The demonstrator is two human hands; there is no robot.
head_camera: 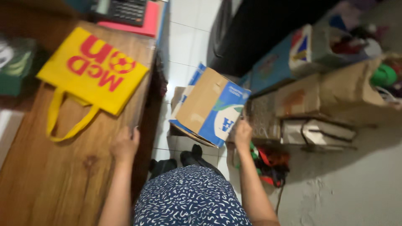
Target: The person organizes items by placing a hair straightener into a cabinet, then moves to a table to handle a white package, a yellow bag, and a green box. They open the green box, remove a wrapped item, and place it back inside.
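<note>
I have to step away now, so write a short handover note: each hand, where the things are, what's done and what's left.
Left hand: resting on the edge of the wooden table, empty as far as shows.
Right hand: gripping the lower corner of the cardboard box, held tilted above the tiled floor.
Yellow bag: flat on the table, untouched.
Done: box is lifted.
Left: box not yet set down anywhere.

A wooden table (63, 184) carries a yellow tote bag (94, 69) (handles trailing toward the near edge); beyond the bag lies a red folder (146, 23) under a dark calculator (125, 9); left of the bag, a green packet (14, 62).
</note>
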